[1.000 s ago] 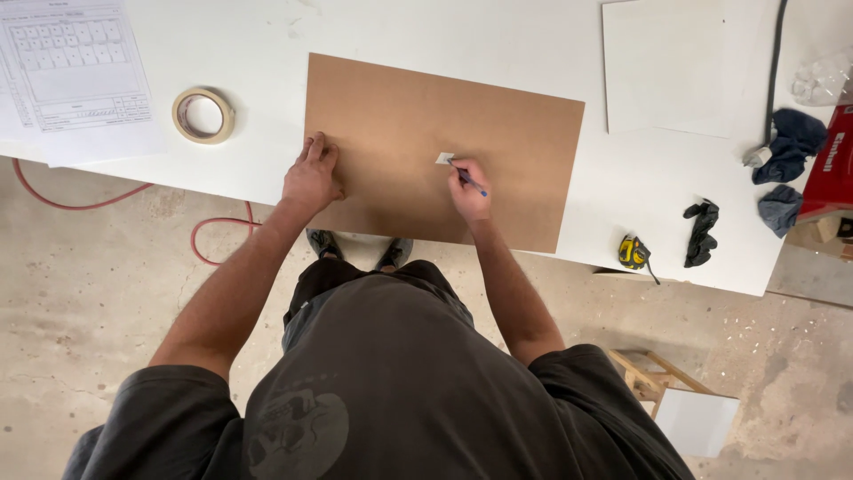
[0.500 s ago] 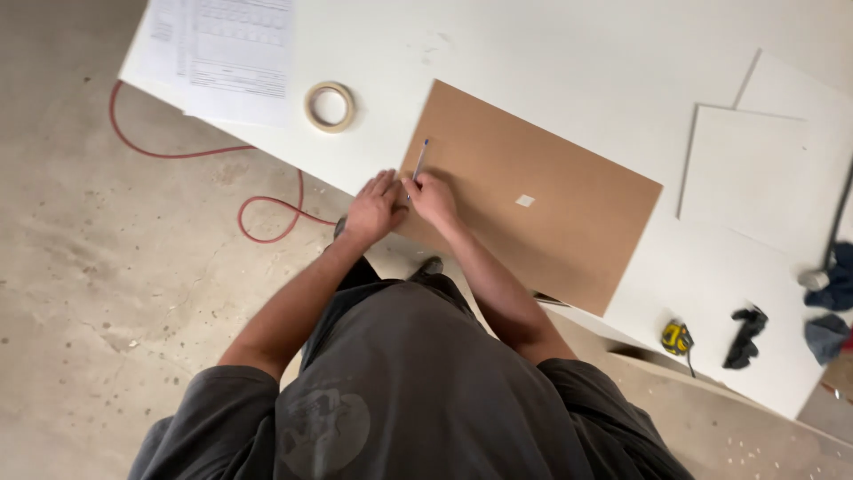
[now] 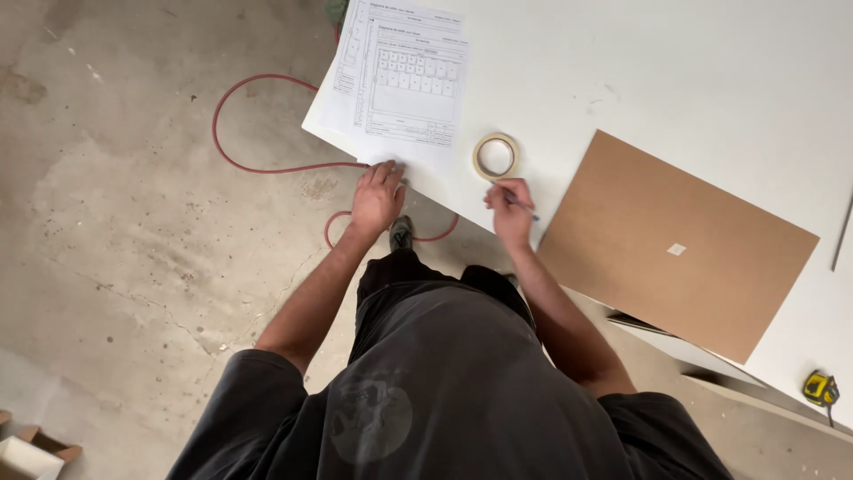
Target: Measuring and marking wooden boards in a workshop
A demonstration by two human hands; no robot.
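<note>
Resting flat, the left hand [image 3: 377, 197] lies with fingers spread on the near edge of the white tabletop [image 3: 675, 80], its fingertips touching the lower border of a printed sheet [image 3: 400, 76] that carries a table and a grid. The right hand [image 3: 511, 209] is curled around a pen [image 3: 522, 205], holding it in a writing grip just below a roll of masking tape [image 3: 496, 156]; the knuckles sit just beside the roll, and I cannot tell whether they touch it.

The roll lies flat on the tabletop, between the printed sheet and a brown board [image 3: 675, 240]. That board lies at an angle further to the right, with a small pale square [image 3: 677, 250] stuck near its middle.

From where I stand, taking the tape well would mean keeping the pen tucked against the palm so the free fingers can hook the roll's inner ring, while the left hand keeps the paper from sliding over the edge, since its corner overhangs there.

A red cable [image 3: 267, 124] loops across the concrete floor [image 3: 115, 222] below the tabletop's corner. A yellow tape measure [image 3: 819, 388] sits at the far right edge, well apart from both hands. The person wears a dark shirt [image 3: 444, 400] and leans over the tabletop's edge.
</note>
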